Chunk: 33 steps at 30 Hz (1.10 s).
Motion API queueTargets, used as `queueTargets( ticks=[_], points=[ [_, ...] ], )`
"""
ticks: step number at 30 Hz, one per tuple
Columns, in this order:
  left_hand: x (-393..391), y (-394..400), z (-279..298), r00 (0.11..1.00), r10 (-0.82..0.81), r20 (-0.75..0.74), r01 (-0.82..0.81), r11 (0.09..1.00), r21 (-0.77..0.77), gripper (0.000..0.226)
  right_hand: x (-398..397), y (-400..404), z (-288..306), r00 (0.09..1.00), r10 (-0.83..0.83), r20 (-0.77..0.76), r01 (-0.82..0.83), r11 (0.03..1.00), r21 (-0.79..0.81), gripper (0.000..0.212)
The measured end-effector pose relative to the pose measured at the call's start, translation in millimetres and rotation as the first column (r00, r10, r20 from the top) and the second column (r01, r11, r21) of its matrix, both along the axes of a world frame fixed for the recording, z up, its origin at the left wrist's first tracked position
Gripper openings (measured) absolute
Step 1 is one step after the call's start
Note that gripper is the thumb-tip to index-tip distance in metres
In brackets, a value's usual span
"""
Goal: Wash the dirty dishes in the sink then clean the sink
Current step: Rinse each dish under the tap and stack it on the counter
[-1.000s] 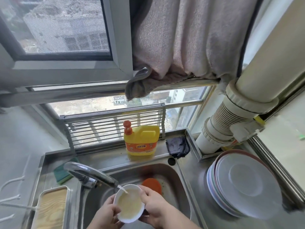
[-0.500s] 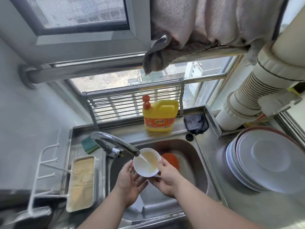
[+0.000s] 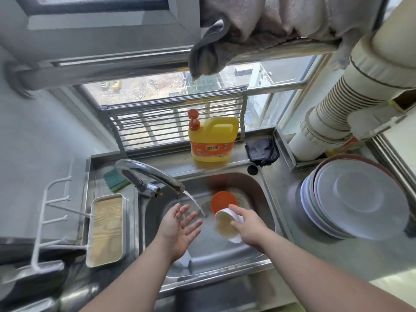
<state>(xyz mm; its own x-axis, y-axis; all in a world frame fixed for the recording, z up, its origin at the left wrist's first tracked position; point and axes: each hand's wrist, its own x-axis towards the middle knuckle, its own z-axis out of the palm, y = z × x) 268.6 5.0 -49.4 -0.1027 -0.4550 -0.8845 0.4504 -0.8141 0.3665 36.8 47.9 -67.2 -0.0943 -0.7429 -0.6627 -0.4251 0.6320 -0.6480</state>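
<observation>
The bowl (image 3: 227, 225) is held over the sink (image 3: 265, 199), just right of the water stream (image 3: 195, 204) that falls from the tap (image 3: 155, 174). The right hand (image 3: 248, 224) grips it from the right side, fingers (image 3: 235, 209) curled over the rim and outer wall. The bowl is tipped on its side: its mouth faces left toward the stream and somewhat up at the camera, so its axis runs roughly left to right, with the base pointing right into the palm. Murky yellowish water shows inside.

The left hand (image 3: 180, 226) hangs on the other side of the stream, palm up, fingers spread and holding nothing, apart from the bowl. The stream runs down between the two hands, so the bowl's mouth opens toward the left hand, which looks the nearer one to reach in and rub the inside; the right hand already has the hold.

An orange dish (image 3: 222, 200) lies in the sink just behind the bowl. The soap jug (image 3: 212, 140) stands on the ledge behind the sink, and stacked plates (image 3: 355, 197) sit on the desk to its right.
</observation>
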Motion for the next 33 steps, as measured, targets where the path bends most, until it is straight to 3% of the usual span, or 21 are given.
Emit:
queueTargets(
  ticks=[3, 6, 10, 13, 16, 19, 21, 25, 29, 33],
  points=[
    [-3, -1, -4, 0.997, 0.026, 0.075, -0.026, 1.0, 0.009, 0.036, 3, 3, -2, 0.977, 0.14, -0.16, -0.146, 0.989, -0.026, 0.066],
    [-2, 1, -11, 0.982, -0.025, 0.188, 0.025, 1.0, 0.0, 0.02, 5, 6, -1, 0.96, 0.076, -0.268, -0.113, 0.986, -0.124, 0.072],
    [2, 7, -22, 0.94, -0.131, 0.316, 0.146, 0.989, -0.022, 0.015, 4, 7, 2, 0.942, 0.008, -0.335, -0.083, 0.974, -0.211, 0.073],
    [1, 8, -23, 0.942, -0.114, 0.315, 0.124, 0.992, -0.012, 0.011, 5, 1, 3, 0.968, -0.088, -0.234, 0.033, 0.973, -0.228, 0.071],
    [0, 8, -21, 0.941, -0.139, 0.307, 0.153, 0.988, -0.023, 0.02, 14, -8, 1, 0.97, -0.241, 0.02, 0.242, 0.962, -0.129, 0.066],
    [-2, 7, -13, 0.936, -0.18, 0.304, 0.208, 0.976, -0.062, 0.023, 35, -22, 4, 0.812, -0.454, 0.367, 0.439, 0.889, 0.128, 0.039],
    [-3, 5, -4, 0.949, -0.185, 0.255, 0.211, 0.974, -0.077, 0.027, 51, -31, 9, 0.696, -0.529, 0.486, 0.451, 0.848, 0.278, 0.027],
    [3, -1, 3, 0.994, -0.097, 0.045, 0.101, 0.99, -0.095, 0.047, 75, -46, 13, 0.609, -0.583, 0.537, 0.397, 0.811, 0.43, 0.03],
    [11, -4, 5, 0.996, -0.063, 0.07, 0.074, 0.983, -0.168, 0.038, 80, -48, 10, 0.661, -0.54, 0.521, 0.302, 0.828, 0.473, 0.019],
    [12, -8, 3, 0.993, -0.059, 0.106, 0.072, 0.989, -0.127, 0.028, 69, -45, 8, 0.721, -0.52, 0.458, 0.231, 0.804, 0.548, 0.054]
  ],
)
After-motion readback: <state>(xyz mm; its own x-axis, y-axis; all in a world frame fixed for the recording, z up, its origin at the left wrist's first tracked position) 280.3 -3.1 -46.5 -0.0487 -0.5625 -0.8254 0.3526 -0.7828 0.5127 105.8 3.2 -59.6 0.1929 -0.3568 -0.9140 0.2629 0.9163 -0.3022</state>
